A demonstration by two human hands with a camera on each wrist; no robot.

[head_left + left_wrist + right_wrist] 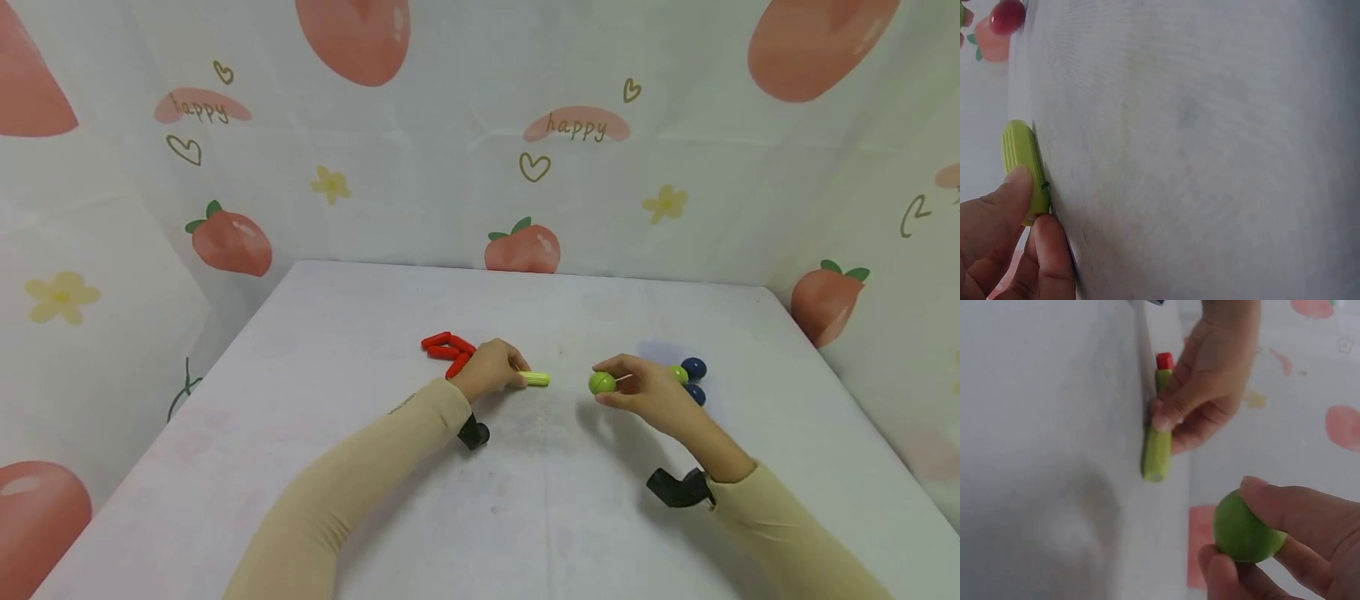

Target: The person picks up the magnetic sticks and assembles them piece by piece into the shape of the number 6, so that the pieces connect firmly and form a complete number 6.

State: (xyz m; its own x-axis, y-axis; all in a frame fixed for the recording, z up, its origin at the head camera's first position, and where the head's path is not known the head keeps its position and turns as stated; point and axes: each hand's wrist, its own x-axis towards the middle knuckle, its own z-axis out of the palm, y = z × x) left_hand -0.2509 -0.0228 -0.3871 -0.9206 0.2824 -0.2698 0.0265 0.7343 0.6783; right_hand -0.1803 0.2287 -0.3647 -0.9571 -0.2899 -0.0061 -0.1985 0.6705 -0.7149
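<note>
My left hand (pixel 492 369) pinches a yellow-green ribbed stick (pixel 536 379) low over the white table. The left wrist view shows thumb and fingers around the near end of this stick (pixel 1019 147). My right hand (pixel 651 390) holds a green ball (pixel 602 383) between thumb and fingers, to the right of the stick. In the right wrist view the ball (pixel 1244 528) is up close, with the left hand (pixel 1210 381) beyond it. Several red sticks (pixel 444 352) lie just left of my left hand.
Past my right hand, two dark blue balls (pixel 693 368) sit beside another green ball (pixel 679 374), partly hidden by the hand. Each wrist carries a black camera mount (pixel 678 488). A printed cloth (pixel 420 167) hangs behind the white table (pixel 600 533).
</note>
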